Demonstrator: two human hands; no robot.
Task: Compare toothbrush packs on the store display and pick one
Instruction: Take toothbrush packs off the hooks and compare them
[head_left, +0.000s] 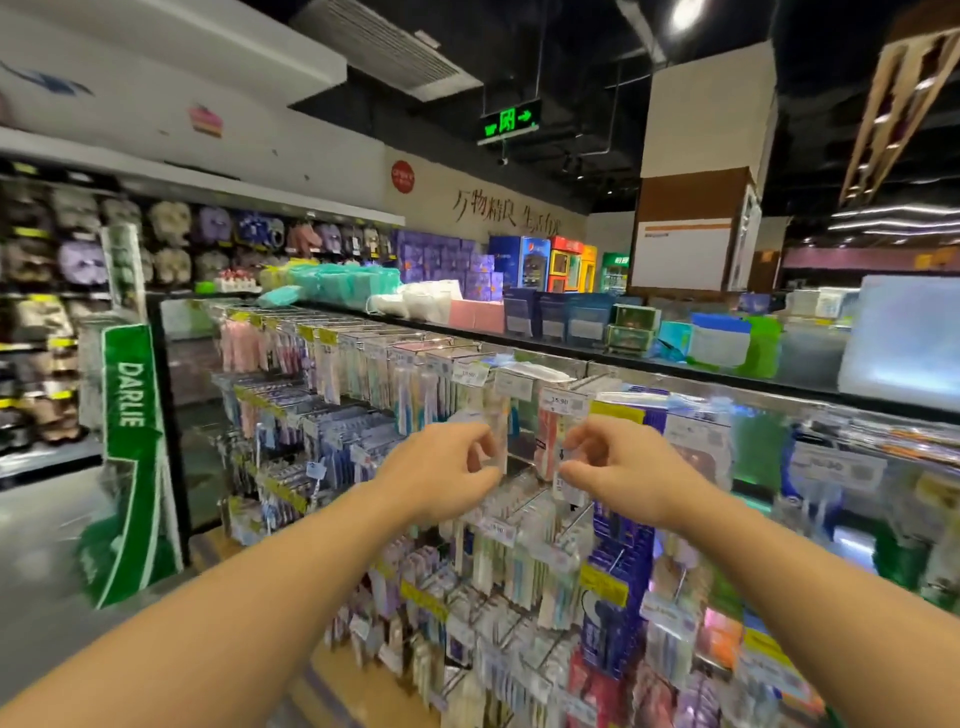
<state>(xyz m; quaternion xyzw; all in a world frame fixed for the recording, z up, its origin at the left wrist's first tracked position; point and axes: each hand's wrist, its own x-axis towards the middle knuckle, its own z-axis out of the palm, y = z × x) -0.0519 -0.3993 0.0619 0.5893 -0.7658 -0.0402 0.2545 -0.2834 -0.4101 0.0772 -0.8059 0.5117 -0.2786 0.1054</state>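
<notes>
Two hanging toothbrush packs being pinched, clear pack (496, 441) by left hand (441, 475), pink pack (550, 441) by right hand (626, 475) (hooks crowded); neighbouring packs risk being dislodged.

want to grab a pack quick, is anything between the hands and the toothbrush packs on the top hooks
Nothing visible. The left hand and right hand are already at the hanging toothbrush packs, fingers curled at their edges; only price tags hang just above.

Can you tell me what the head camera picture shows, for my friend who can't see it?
Two bare hands, the left hand and the right hand, reach side by side to toothbrush packs hanging on a store display. A green Darlie sign stands at the left.
</notes>
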